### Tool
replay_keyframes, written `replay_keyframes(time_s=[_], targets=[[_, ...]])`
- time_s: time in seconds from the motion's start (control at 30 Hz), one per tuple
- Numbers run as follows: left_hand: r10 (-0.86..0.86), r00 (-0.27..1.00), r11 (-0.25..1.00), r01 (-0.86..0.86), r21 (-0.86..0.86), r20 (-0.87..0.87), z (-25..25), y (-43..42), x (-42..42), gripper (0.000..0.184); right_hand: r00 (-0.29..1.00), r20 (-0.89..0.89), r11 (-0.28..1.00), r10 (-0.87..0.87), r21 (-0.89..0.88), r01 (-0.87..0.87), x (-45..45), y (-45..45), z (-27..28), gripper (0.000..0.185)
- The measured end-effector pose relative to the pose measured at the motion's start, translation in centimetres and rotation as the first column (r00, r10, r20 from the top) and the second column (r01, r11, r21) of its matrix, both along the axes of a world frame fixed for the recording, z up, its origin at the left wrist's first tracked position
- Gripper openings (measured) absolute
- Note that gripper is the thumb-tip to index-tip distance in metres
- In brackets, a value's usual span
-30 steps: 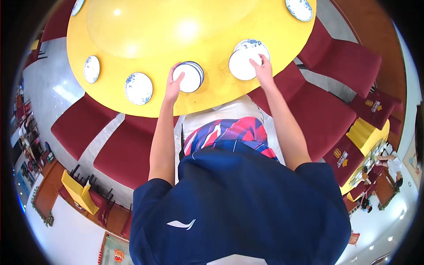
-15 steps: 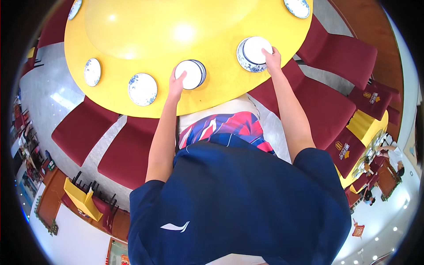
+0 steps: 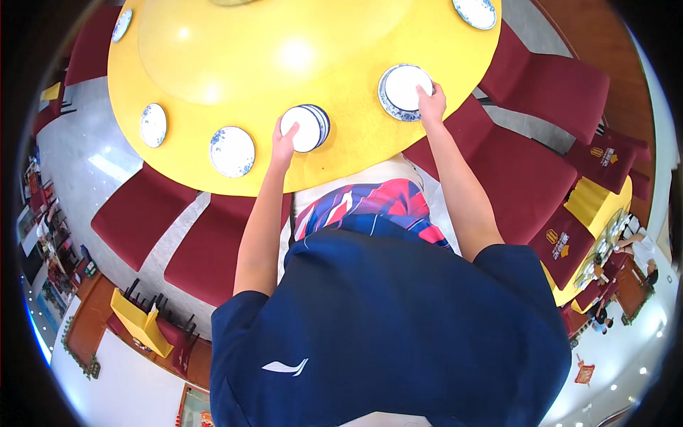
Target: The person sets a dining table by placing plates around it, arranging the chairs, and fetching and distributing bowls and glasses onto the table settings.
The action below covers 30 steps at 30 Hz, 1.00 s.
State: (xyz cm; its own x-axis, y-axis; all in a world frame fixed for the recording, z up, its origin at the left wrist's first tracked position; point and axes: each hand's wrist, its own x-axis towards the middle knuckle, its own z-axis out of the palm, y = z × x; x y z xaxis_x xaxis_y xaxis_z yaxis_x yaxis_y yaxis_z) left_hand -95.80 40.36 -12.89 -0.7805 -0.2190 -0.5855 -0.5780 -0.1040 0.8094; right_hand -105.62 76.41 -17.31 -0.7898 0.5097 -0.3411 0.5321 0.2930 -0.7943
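My left hand [image 3: 283, 145] is closed on a stack of white dishes [image 3: 302, 130] with blue rims. Its thumb lies across the top dish, and the stack tilts over the yellow tabletop [image 3: 341, 153]. In my right hand [image 3: 432, 105] is the edge of a round white dish [image 3: 405, 84], thumb on top. That dish covers most of a blue-patterned plate [image 3: 390, 107] on the table; I cannot tell whether the two touch. To the left of the stack lies another blue-patterned plate [image 3: 233, 152].
More patterned plates [image 3: 153, 125] are spaced along the table edge. A raised yellow round surface [image 3: 256, 43] takes up the table's middle. Dark red chairs [image 3: 146, 213] stand around the table on both sides. A person [image 3: 640, 249] is at another table far right.
My right hand and its white dish have moved slightly left and nearer to me over the plate. The left-hand stack shows more of its rims. The whole view has shifted a little.
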Motion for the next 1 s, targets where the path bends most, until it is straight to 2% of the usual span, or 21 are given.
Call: replay_keyframes(time_s=[0.07, 0.1, 0.2, 0.27, 0.4, 0.47, 0.57, 0.6, 0.63, 0.7, 0.83, 0.9, 0.97, 1.0], targets=[[0.035, 0.999, 0.999, -0.035, 0.012, 0.011, -0.6, 0.1, 0.1, 0.055, 0.998, 0.024, 0.989, 0.050, 0.137, -0.053, 0.4, -0.3, 1.0, 0.043], [0.080, 0.997, 0.996, -0.081, 0.026, 0.020, -0.9, 0.2, 0.2, 0.055, 0.999, 0.024, 0.990, 0.043, 0.134, -0.046, 0.4, -0.1, 1.2, 0.043], [0.070, 0.997, 0.997, -0.071, 0.033, 0.014, -1.1, 0.0, 0.3, 0.056, 0.998, 0.057, 0.994, 0.034, 0.098, -0.039, 0.9, 0.1, 0.7, 0.045], [0.070, 0.997, 0.997, -0.071, 0.025, 0.015, -1.0, 0.1, 0.4, 0.057, 0.998, 0.061, 0.999, 0.020, -0.028, -0.018, 1.1, 0.3, 0.3, 0.046], [0.083, 0.996, 0.995, -0.084, 0.060, 0.017, -1.3, 0.0, 0.4, 0.058, 0.999, 0.022, 0.998, 0.044, -0.048, -0.043, 1.6, -0.2, 0.6, 0.047], [0.077, 0.997, 0.995, -0.079, 0.064, 0.023, -1.6, 0.0, 0.3, 0.057, 0.982, 0.072, 0.985, 0.172, 0.005, -0.173, 1.7, -0.3, 1.5, 0.048], [0.059, 0.998, 0.997, -0.061, 0.055, 0.035, -1.5, -0.2, 0.2, 0.057, 0.975, 0.060, 0.975, 0.214, 0.049, -0.217, 1.4, -0.5, 2.2, 0.046], [0.046, 0.998, 0.998, -0.048, 0.043, 0.038, -1.5, -0.2, 0.1, 0.057, 0.977, -0.028, 0.970, 0.213, 0.124, -0.208, 1.5, -0.5, 2.1, 0.041], [0.038, 0.999, 0.998, -0.039, 0.041, 0.037, -1.4, -0.3, 0.0, 0.057, 0.978, -0.029, 0.972, 0.205, 0.122, -0.200, 1.6, -0.4, 2.1, 0.041], [0.008, 0.999, 1.000, -0.008, -0.004, 0.045, -1.2, -0.4, 0.1, 0.059, 0.934, -0.126, 0.895, 0.335, 0.353, -0.273, 1.6, -0.2, 2.6, 0.036], [-0.004, 1.000, 0.996, 0.006, -0.088, 0.017, -0.1, 0.1, 0.4, 0.057, 0.930, -0.094, 0.858, 0.356, 0.428, -0.285, 1.9, -0.1, 5.7, 0.030], [-0.055, 0.996, 0.962, 0.034, -0.272, -0.072, 0.2, 0.5, 0.6, 0.054, 0.896, -0.095, 0.818, 0.434, 0.458, -0.348, 1.6, 0.7, 5.5, 0.026], [-0.069, 0.992, 0.963, 0.038, -0.267, -0.107, -0.4, 0.6, 0.8, 0.051, 0.871, -0.126, 0.807, 0.476, 0.457, -0.375, 1.4, 0.7, 5.9, 0.023], [-0.088, 0.990, 0.958, 0.055, -0.280, -0.109, -0.3, 0.6, 0.9, 0.049, 0.869, -0.103, 0.820, 0.483, 0.401, -0.408, 1.1, 0.8, 6.5, 0.023]])
